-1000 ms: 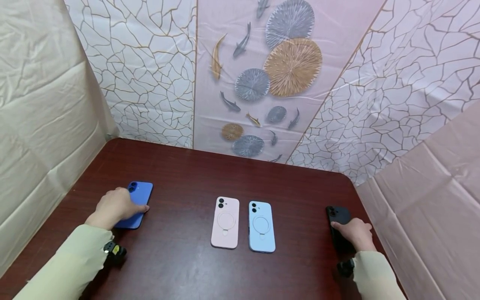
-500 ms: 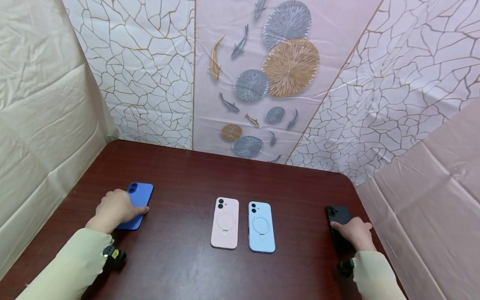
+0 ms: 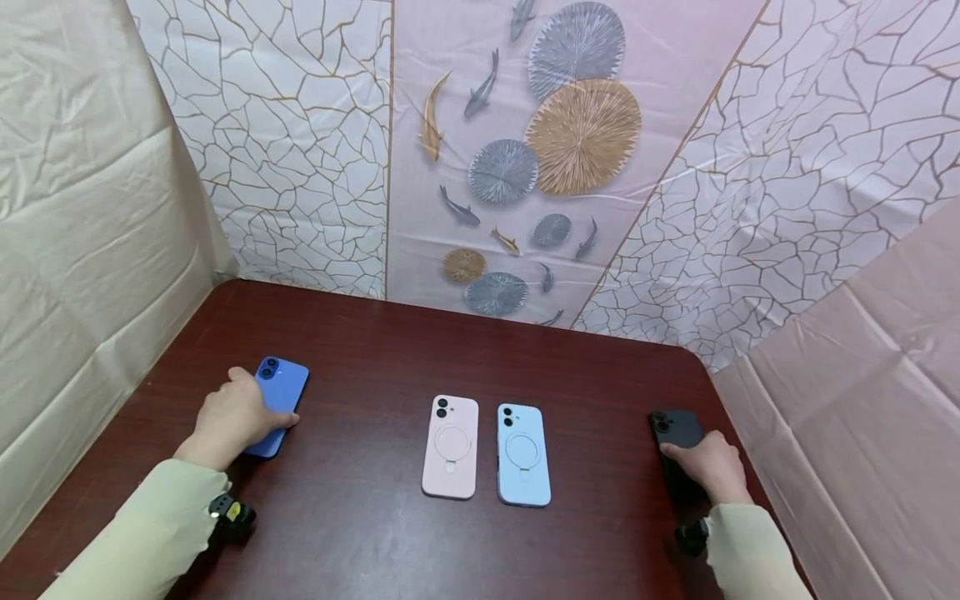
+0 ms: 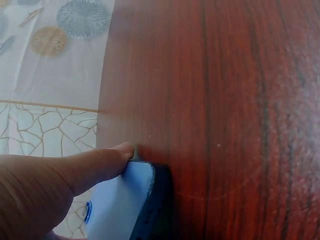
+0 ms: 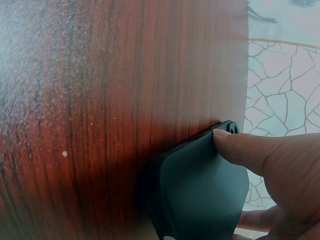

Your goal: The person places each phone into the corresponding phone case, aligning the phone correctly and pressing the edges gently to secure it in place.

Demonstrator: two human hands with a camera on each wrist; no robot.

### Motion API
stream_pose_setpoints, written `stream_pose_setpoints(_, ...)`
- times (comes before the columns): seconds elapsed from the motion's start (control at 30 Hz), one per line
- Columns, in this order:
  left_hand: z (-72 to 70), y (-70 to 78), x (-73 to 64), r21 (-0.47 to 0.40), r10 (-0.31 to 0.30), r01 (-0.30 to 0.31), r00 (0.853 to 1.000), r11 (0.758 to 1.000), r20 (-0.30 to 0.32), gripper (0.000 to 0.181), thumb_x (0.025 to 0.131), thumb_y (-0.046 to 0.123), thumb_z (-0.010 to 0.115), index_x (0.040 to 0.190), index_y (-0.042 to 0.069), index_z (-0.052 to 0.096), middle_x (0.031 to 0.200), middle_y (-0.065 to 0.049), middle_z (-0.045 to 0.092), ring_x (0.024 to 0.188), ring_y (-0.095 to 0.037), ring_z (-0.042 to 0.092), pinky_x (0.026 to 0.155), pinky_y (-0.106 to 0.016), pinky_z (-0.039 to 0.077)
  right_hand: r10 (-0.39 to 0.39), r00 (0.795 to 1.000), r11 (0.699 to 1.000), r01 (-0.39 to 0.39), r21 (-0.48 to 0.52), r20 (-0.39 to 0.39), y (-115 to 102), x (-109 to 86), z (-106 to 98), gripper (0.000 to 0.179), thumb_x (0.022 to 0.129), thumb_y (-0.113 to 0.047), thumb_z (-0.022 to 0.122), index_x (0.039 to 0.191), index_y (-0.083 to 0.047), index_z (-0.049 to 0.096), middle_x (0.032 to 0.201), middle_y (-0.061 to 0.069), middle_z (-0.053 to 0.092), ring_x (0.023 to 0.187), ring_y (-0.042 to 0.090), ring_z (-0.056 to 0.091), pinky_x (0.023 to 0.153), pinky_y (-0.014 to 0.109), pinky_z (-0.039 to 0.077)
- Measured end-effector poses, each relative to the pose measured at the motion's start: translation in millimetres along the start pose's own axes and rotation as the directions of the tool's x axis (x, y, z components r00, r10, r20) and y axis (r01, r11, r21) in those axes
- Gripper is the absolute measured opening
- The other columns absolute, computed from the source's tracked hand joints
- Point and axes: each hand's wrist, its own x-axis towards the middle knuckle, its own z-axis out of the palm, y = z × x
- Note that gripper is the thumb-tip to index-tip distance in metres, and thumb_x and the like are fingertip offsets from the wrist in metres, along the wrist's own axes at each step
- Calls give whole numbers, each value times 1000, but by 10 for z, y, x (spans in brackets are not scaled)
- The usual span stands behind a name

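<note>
At the left of the table, my left hand [image 3: 231, 421] grips a blue phone [image 3: 283, 390] across its width, thumb on the right edge. The left wrist view shows the thumb at the side of this phone [image 4: 120, 200], whose bottom end points toward the camera. Far to the right, my right hand [image 3: 712, 468] holds a black phone [image 3: 682, 430] by its sides. In the right wrist view the thumb presses the edge of the black phone [image 5: 200, 185] near its camera lenses. My palms and fingers hide part of each phone in the head view.
Between the hands lie a pink phone [image 3: 451, 471] and a light blue phone [image 3: 525, 483], side by side, each with a ring on its back. The dark red wooden table [image 3: 360, 350] is bordered by patterned cloth [image 3: 300, 167] behind and plain cloth at both sides.
The blue phone's camera end has shifted slightly away and to the right in my left hand. The black phone has moved very slightly. The two middle phones lie as before.
</note>
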Motion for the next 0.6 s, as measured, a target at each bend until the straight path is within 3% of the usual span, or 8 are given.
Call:
stream_pose_setpoints(0.27,-83,-7,25,0,63,-64,996,998,55,94,88,55,61,115,-30,31,91,-39,53,76,-42,57,67,-53,49,-76,997,997,76,-19,12,23,8,-39,83,91,-46,60,119,29,39,110,45,48,91,49,56,75,54,48)
stream_pose_setpoints(0.4,-119,-29,51,-31,69,-67,995,997,68,72,95,40,56,114,-28,40,98,-40,54,82,-42,57,70,-53,49,-85,996,996,86,-27,31,38,24,-72,70,97,-38,51,117,28,43,112,45,48,94,50,56,77,54,48)
stream_pose_setpoints(0.6,-115,-72,74,-103,86,-77,993,992,85,48,96,18,52,118,-24,47,113,-41,52,98,-47,56,80,-56,48,-97,994,995,97,2,55,42,17,-116,59,99,-28,43,122,27,42,118,45,45,103,54,51,83,57,45)
